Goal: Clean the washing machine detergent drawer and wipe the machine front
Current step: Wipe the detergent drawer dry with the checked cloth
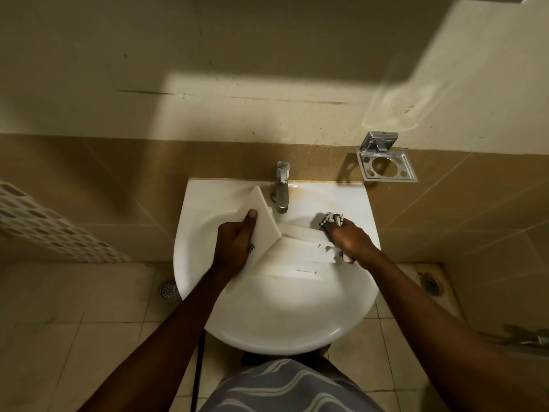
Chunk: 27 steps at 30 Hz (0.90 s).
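Note:
The white detergent drawer (285, 257) lies across the bowl of a white wall-hung sink (267, 322). My left hand (234, 242) grips its flat front panel, thumb on the panel's face. My right hand (347, 236) holds a black-and-white patterned cloth (331, 218) and presses it into the drawer's far right end. Most of the cloth is hidden under the fingers.
A chrome tap (282, 185) stands at the back of the sink, just beyond the drawer's front panel. A chrome soap holder (386, 165) is fixed to the tiled wall at right. A perforated white basket (50, 224) sits at left. Floor drains lie on both sides.

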Available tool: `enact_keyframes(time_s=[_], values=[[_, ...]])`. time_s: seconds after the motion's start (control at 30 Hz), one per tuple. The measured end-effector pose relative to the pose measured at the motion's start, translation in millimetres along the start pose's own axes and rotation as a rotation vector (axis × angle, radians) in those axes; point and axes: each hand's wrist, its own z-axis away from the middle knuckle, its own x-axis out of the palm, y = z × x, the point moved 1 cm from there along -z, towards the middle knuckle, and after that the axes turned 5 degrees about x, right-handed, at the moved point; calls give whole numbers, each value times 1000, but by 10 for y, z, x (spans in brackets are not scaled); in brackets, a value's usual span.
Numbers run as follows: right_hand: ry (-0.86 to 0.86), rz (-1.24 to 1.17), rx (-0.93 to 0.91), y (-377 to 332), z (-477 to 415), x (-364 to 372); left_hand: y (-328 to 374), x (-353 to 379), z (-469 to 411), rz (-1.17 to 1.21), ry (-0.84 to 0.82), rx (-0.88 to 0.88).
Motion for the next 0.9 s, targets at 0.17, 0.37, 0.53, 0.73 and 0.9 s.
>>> enact_keyframes(time_s=[0.17, 0.37, 0.53, 0.73, 0.9], values=[[351, -98, -21, 148, 44, 377, -386, -86, -13, -190, 185, 116], [583, -107, -106, 363, 223, 700, -896, -68, 95, -216, 205, -209], [617, 44, -134, 455, 352, 864, -687, -46, 327, 364, 60, -625], [643, 274, -263, 462, 399, 677, -551, -88, 222, 448, -22, -813], [484, 398, -559, 81, 423, 838, -560, -32, 208, 501, -55, -881]])
